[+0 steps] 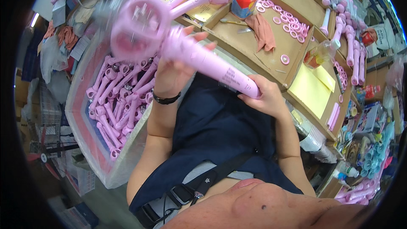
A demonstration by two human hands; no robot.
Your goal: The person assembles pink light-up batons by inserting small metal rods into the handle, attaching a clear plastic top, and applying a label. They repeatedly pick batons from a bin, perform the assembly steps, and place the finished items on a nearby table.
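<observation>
A pink toy wand (212, 65), its round head blurred, is slanting before the person's dark apron (220, 121), with a tub (116, 167) of similar wands (121, 97) on the left and a cardboard tray (237, 44) on the right. The left hand (175, 71) is spreading its fingers behind the neck, contact not being possible to tell, while the right hand (270, 96) is pinching the handle's tail end. The body is looking like light, stiff, probably slippery plastic, the clear head seeming more fragile, so the shaft is offering the safer hold.
</observation>
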